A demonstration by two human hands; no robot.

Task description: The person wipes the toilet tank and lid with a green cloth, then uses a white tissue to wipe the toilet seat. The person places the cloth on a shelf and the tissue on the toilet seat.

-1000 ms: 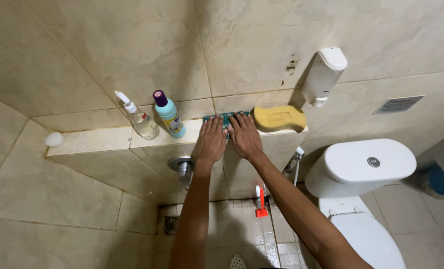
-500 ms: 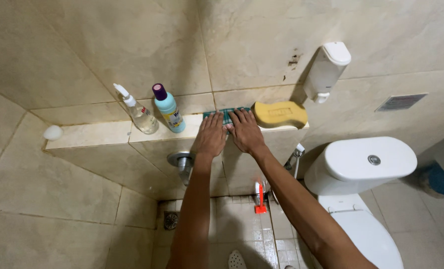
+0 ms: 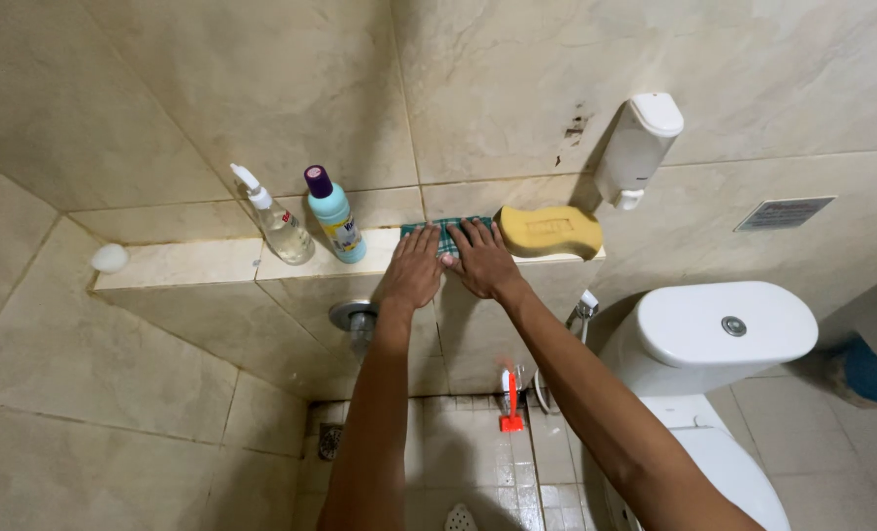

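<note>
A yellow sponge (image 3: 548, 232) is seen just right of the hands on the tiled ledge (image 3: 178, 264), a teal bottle (image 3: 335, 215) and a clear spray bottle (image 3: 279, 221), its contents unclear, to their left. The green checked cloth (image 3: 445, 234) is pressed flat under the left hand (image 3: 412, 271) and right hand (image 3: 481, 261), fingers spread, nothing gripped.

The single head camera looks down and forward from above the arms. It faces the tiled ledge (image 3: 192, 264) and wall at arm's length.
</note>
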